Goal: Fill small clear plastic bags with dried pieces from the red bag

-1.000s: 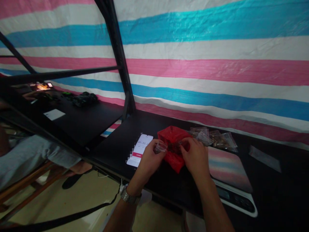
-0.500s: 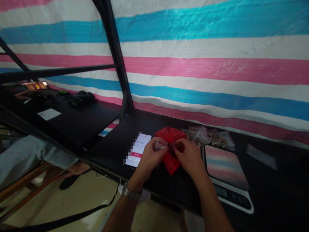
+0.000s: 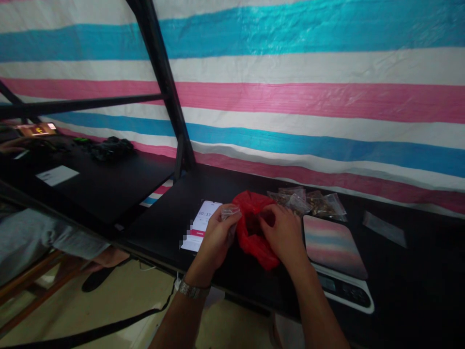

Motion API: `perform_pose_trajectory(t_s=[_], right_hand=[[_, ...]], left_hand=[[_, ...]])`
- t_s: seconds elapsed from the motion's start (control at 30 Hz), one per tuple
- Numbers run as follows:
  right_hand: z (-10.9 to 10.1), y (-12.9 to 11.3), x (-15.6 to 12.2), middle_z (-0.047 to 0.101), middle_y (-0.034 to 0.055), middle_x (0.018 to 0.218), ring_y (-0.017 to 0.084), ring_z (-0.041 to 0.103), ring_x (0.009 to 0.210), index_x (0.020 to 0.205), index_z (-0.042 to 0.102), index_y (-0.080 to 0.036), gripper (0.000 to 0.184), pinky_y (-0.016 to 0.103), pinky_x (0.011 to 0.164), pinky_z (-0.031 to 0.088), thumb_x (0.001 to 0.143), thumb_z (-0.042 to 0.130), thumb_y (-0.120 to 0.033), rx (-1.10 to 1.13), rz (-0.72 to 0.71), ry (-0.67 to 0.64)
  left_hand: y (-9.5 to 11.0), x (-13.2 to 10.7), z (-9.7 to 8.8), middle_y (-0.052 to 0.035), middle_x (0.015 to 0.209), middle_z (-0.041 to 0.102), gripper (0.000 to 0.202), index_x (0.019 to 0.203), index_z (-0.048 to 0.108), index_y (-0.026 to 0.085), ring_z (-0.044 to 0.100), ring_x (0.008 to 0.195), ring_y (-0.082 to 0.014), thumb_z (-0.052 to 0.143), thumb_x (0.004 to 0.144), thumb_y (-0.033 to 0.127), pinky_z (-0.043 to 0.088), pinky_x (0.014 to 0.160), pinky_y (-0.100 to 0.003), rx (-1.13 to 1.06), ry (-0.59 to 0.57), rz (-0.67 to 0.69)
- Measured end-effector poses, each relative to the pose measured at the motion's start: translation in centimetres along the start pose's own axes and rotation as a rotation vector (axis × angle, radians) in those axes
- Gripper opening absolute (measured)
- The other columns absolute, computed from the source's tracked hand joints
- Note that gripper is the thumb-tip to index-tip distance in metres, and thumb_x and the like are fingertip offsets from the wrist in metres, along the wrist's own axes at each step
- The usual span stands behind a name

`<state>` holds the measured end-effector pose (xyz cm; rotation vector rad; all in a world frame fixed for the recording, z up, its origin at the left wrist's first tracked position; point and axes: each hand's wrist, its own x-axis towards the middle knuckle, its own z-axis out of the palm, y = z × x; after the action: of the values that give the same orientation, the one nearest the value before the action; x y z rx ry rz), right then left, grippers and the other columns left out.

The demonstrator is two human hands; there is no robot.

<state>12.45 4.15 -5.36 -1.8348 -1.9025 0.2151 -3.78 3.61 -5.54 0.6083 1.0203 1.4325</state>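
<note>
1. L hand [image 3: 218,233]: thumb + fingers pinched on the small clear bag [image 3: 231,213], held at the fingertips just above the table [image 3: 170,213]. Bag mouth faces up; contents can't tell.
2. R hand [image 3: 286,237]: fingers curled, tips tucked into the mouth of the red bag [image 3: 254,240]. Tips are hidden by the plastic, so can't tell if they grip anything inside.
3. Red bag sits between the two hands, crumpled, resting on the table. Touches R fingers; its left edge is just beside L fingertips.
4. Clear bag is just left of the red bag's mouth, near R fingertips; touching or not, can't tell.
5. Phone [image 3: 202,224]: flat on the table, screen lit w/ timer digits, just left of L fingers, partly behind L hand.
6. Scale [image 3: 336,242]: just right of R hand, glossy plate reflecting the striped tarp [image 3: 308,102].
7. Filled clear bags [image 3: 312,202]: pile beyond R fingers, brownish contents, behind the scale.
8. Flat empty bag [image 3: 384,229]: well right of R hand, past the scale.
9. Watch [image 3: 191,290] on L wrist.
10. Far left, well apart from L fingers: another person's grey sleeve [image 3: 39,240], lower than the table.
</note>
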Motion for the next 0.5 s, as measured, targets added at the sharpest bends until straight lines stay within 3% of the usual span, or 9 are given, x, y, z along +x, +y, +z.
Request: perform_pose_trajectory(t_s=[0.23,0.5], right_hand=[[-1.7,1.4,-0.1,0.079,0.0066,0.116,0.032,0.063,0.11,0.107,0.076,-0.025,0.022,0.041,0.087,0.035,0.091,0.07,-0.011,-0.045,-0.026,-0.041],[-1.7,1.9,-0.2,0.079,0.0035,0.117,0.031,0.062,0.107,0.103,0.076,-0.025,0.023,0.041,0.089,0.036,0.089,0.069,-0.008,-0.007,-0.107,-0.079]], left_hand=[[0.4,-0.2,0.2,0.002,0.078,0.073,0.04,0.094,0.069,0.017,0.069,0.068,-0.0133,0.09,0.059,0.018,0.056,0.066,-0.022,-0.093,0.039,-0.008],[0.5,-0.6,1.1,0.0026,0.078,0.073,0.044,0.092,0.068,0.018,0.068,0.068,-0.0124,0.092,0.055,0.018,0.056,0.066,-0.021,-0.162,0.005,0.03]])
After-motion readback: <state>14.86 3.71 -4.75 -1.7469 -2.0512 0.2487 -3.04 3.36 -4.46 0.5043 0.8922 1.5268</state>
